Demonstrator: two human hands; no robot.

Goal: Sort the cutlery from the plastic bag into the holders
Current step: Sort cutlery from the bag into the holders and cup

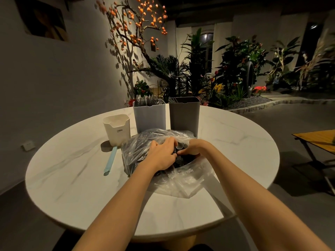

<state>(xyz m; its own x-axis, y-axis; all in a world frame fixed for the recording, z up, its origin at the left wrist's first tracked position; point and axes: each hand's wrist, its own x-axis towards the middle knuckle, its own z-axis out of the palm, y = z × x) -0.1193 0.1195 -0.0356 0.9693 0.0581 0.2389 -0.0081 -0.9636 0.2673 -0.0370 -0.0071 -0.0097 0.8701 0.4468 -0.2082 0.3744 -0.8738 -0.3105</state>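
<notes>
Your two bare forearms reach forward over the round table, a smooth white slab with faint grey marble veining. Your left hand lies on top of the clear plastic bag, fingers curled over its crinkled mouth and into the dark cutlery inside; whether it has hold of a piece or only of the film, you cannot tell. Your right hand is tucked in beside it, fingers bent down into the opening among the same dark handles, and what it holds is hidden. The bag is thin, glossy and wrinkled, slumped at the middle of the table, its loose end spilling towards you.

To its left lies a slim pale blue stick, flat on the marble. Just beyond stands a short cream holder, rounded square with a notched rim. Behind the bag stand two tall matte holders side by side: the blue-grey holder bristling with forks, and the dark grey holder, whose contents barely show.
</notes>
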